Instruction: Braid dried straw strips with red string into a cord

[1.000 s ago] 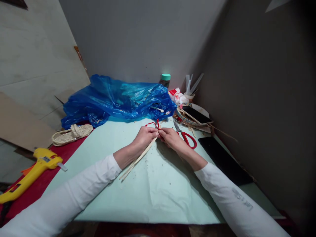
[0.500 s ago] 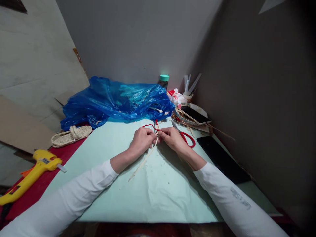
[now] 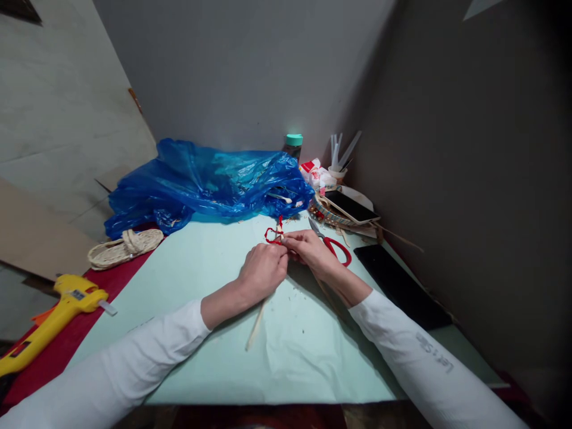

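Note:
Both hands meet over the pale green sheet. My left hand (image 3: 264, 271) is closed, its back to the camera, with a pale fibre strand (image 3: 255, 326) coming out beneath it toward me. My right hand (image 3: 308, 247) pinches the small red and cream piece, fingertips against the left ones. A red cord (image 3: 270, 236) curls in a loop just beyond the fingertips, and a red tip points away from me. How the strands cross between the fingers is hidden. Scissors with red handles (image 3: 338, 252) lie just right of my right hand.
A blue plastic bag (image 3: 210, 182) lies at the back. Left are a woven slipper-shaped piece (image 3: 125, 248) and a yellow glue gun (image 3: 67, 304). A phone (image 3: 352, 206) rests on items at the right, beyond a black slab (image 3: 402, 286). A green-capped jar (image 3: 294, 145) stands behind.
My left hand has turned over more and moved slightly nearer me. The red cord now forms a loop, and the pale strand's free end has swung right and toward me.

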A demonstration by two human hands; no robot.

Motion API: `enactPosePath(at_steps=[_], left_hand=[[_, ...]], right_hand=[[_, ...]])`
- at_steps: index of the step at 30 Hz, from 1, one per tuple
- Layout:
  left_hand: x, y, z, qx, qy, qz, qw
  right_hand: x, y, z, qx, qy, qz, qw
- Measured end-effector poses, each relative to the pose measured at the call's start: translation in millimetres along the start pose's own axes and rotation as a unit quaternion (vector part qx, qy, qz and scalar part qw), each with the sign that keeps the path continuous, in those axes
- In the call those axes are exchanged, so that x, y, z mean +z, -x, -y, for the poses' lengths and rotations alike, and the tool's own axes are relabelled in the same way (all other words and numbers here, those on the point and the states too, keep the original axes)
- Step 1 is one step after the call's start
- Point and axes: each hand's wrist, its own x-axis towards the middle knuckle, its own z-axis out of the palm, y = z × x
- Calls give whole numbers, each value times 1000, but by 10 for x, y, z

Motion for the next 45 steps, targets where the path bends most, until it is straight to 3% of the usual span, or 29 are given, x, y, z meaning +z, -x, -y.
enactPosePath(at_steps=[2,4,7,9,11,13,15,17,21,26,31,35,45], left_hand=[[-65,-17,4,3,0,-32,999],[-158,-23,-15,3,58,-105,993],[-282,-17,-56,16,182,-216,959],[-307,-26,-51,58,205,-255,943],[-275,-62,7,116,164,-241,950],[-210,-124,112,134,96,-169,972],[-154,-192,227,82,51,-98,990],[-134,-246,312,36,43,-62,997],[-170,-298,371,41,50,-10,998],[-174,-341,451,64,-39,-35,997],[-169,-368,552,103,-72,-25,992],[-171,-355,619,122,-74,-41,989],[-247,-354,728,85,-22,-65,994]], right_hand=[[-12,-11,-14,-9,14,-6,1000],[-19,-20,-26,-11,27,-10,1000],[-18,-29,-24,-8,40,-4,999],[-16,-33,-17,-1,43,-5,999],[-18,-41,-17,4,44,-4,999],[-24,-53,-30,10,41,-4,999],[-32,-67,-56,18,37,-6,999],[-40,-79,-84,21,35,-7,999],[-40,-85,-96,21,35,-5,999],[-20,-93,-67,53,23,4,998],[0,-108,-106,45,42,-2,998],[25,-126,-111,22,54,-14,998],[60,-179,-95,19,40,-19,999]])
